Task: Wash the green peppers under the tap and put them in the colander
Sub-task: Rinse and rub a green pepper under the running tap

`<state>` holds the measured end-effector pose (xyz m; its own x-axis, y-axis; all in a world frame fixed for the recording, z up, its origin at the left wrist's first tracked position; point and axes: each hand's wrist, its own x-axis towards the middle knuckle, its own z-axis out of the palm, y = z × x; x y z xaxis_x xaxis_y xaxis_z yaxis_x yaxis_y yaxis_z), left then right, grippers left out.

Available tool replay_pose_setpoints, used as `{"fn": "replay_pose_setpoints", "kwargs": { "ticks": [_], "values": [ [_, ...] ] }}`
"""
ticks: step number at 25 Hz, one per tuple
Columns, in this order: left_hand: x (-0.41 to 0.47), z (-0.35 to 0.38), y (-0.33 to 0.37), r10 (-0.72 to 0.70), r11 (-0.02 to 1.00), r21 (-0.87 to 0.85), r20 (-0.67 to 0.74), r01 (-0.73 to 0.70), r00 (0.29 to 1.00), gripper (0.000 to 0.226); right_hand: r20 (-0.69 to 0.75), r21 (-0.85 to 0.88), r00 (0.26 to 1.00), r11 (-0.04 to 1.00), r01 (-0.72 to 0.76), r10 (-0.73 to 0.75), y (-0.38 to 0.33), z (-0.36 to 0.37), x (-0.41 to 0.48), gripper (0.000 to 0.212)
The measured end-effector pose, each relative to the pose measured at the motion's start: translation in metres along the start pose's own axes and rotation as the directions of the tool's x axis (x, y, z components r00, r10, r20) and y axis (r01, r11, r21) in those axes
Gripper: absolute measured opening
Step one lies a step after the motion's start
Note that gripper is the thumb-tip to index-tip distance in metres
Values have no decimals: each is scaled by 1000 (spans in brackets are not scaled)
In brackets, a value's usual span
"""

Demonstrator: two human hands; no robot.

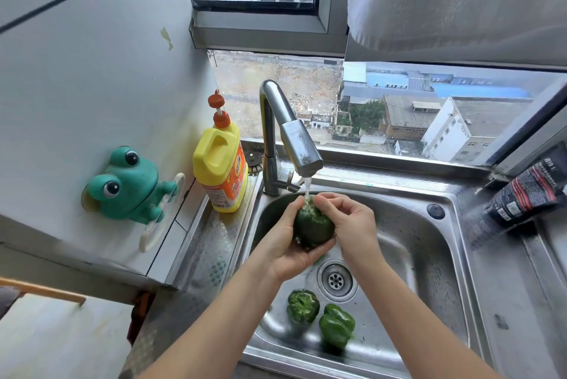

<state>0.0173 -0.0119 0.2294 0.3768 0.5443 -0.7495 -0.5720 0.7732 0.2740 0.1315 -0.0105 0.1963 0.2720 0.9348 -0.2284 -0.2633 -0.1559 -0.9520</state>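
Three green peppers (313, 227), two hands (288, 243); one tap (285, 136), one detergent bottle (221, 164), one frog holder (129, 185)

Left hand (287, 237), right hand (349, 222) cupped together

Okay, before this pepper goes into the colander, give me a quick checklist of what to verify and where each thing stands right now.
1. Water running onto the held pepper: ok, the stream from the tap lands on its top.
2. Grip secure: ok, left hand cups it from below, right hand rubs its side.
3. Whole pepper rinsed: cannot tell, the underside is hidden.
4. Colander ready: not ok, none in view.
5. Peppers left: not ok, two more peppers lie in the sink near the drain.
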Motion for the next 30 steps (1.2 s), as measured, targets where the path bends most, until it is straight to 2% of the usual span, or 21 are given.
{"fn": "replay_pose_setpoints", "kwargs": {
  "ticks": [1,3,6,9,11,13,15,16,18,19,21,23,26,30],
  "values": [
    [2,-4,0,-19,1000,7,-13,19,1000,49,35,59,997,996,-69,67,0,-5,3,12],
    [3,-12,1,-54,998,26,-19,54,998,54,74,38,988,989,-141,138,-1,-17,14,16],
    [4,-19,1,-101,995,17,-19,101,995,53,91,-245,987,964,-103,129,-5,-28,45,7],
    [6,-26,2,-106,994,13,-14,106,994,53,92,-545,996,837,48,3,-12,-25,78,4],
    [6,-30,3,-71,996,49,-13,71,997,50,77,-680,997,729,74,-29,-17,-21,96,20],
    [4,-30,2,-9,993,120,-14,11,1000,42,111,-772,992,634,52,54,-13,-17,114,29],
    [6,-32,1,119,955,274,-9,-112,993,37,204,-834,954,549,53,218,-5,-5,129,34],
    [9,-34,1,195,911,369,-1,-181,981,42,249,-837,914,545,37,320,-1,2,133,43],
    [12,-37,-1,336,770,569,21,-288,941,60,307,-750,818,653,-107,486,5,15,136,56],
    [12,-39,-1,405,664,674,41,-324,914,69,308,-671,799,713,-202,517,7,21,136,59],
    [11,-42,-1,515,408,839,113,-359,850,76,260,-507,818,793,-337,514,11,32,134,55],
    [11,-46,0,556,239,894,193,-378,808,77,215,-395,843,833,-388,494,12,39,132,45],
    [12,-52,1,562,149,906,251,-395,788,76,221,-408,870,852,-328,441,11,40,128,37],
    [18,-58,4,568,107,918,259,-382,781,75,204,-631,915,762,-149,348,11,44,130,32]
  ]
}}
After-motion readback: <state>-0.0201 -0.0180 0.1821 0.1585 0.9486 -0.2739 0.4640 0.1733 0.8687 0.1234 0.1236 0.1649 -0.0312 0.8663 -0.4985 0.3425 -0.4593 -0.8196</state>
